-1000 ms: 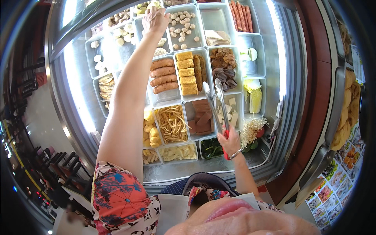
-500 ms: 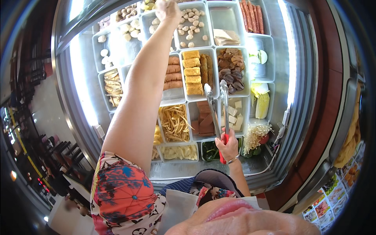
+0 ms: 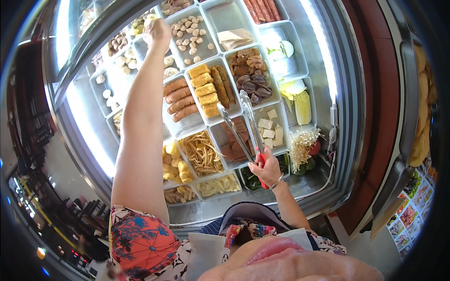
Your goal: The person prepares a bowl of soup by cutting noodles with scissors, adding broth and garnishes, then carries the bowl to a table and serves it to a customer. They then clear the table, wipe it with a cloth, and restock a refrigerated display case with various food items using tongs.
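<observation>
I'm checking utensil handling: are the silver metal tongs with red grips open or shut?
Open: the silver, red-gripped tongs in the right hand have their two tips apart, with a gap between them.

a single wide fisheye view is looking steeply down from the left side of the person's head, and it is facing into a lit display case [image 3: 351,117], whose plastic trays [image 3: 227,21] are filling the middle of the frame at a slant. the chin [image 3: 281,267] is crowding the lower edge, very near the lens, and a patterned sleeve [image 3: 145,239] is looming close at lower left. the left hand [image 3: 157,33] is showing small and far off at upper left, the right hand [image 3: 267,171] nearer, below and right of centre. straight edges are bowing toward the dark rim.
</observation>
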A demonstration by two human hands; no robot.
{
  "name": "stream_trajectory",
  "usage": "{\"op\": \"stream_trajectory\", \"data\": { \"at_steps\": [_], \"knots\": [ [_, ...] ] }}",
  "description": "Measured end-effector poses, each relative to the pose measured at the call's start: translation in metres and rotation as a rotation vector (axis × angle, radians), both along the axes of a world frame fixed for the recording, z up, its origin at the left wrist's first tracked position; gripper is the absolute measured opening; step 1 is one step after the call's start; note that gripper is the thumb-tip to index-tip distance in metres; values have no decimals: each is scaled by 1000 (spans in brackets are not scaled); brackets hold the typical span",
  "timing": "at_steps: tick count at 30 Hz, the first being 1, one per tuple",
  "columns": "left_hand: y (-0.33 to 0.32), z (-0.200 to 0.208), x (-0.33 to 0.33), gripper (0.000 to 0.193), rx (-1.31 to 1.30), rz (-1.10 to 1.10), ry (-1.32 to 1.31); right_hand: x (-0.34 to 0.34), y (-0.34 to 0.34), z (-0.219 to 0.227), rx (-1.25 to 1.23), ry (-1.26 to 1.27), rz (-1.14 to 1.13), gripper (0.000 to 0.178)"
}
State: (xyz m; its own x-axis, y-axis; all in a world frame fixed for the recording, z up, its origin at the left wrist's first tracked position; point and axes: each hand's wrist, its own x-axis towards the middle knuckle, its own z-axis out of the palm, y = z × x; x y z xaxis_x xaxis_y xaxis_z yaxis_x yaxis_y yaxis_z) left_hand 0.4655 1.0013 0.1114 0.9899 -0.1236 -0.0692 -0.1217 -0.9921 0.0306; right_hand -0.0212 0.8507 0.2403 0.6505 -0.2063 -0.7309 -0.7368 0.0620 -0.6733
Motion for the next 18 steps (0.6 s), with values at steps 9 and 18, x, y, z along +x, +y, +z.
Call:
{"op": "stream_trajectory", "data": {
  "at_steps": [9,18],
  "knots": [
    [28,-25,24,29,-365,166,5,0,1,-11,-23,-53,1,51],
    [10,75,-1,17,-758,152,223,-6,0,-5,-34,-89,-36,53]
  ]
}}
